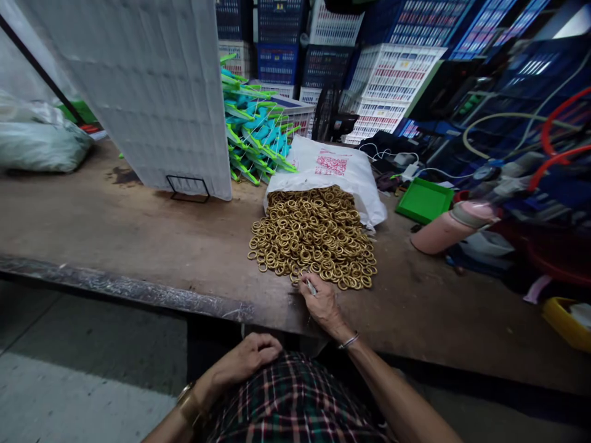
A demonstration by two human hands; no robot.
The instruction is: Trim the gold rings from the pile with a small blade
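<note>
Brass-coloured metal rings point(318, 237) lie in a heap on the brown worktable, spilling from the mouth of a white sack point(295, 181) with a red printed code. At the heap's front edge, my right hand point(325, 307) is closed around a small silvery tool point(311, 287); its exact kind is hard to make out. The fingertips are right beside the nearest rings, and I cannot tell whether they touch one. My left hand point(253, 357) rests by my lap in front of the table edge, its fingers curled. What it holds, if anything, is hidden.
A tall pale panel point(184, 111) stands on a black wire stand point(188, 189) left of the heap. Behind are green and teal plastic pieces point(258, 126) and stacked crates point(281, 61). Rightward are a green tray point(425, 201), a pink bottle point(443, 231) and a yellow container point(566, 326).
</note>
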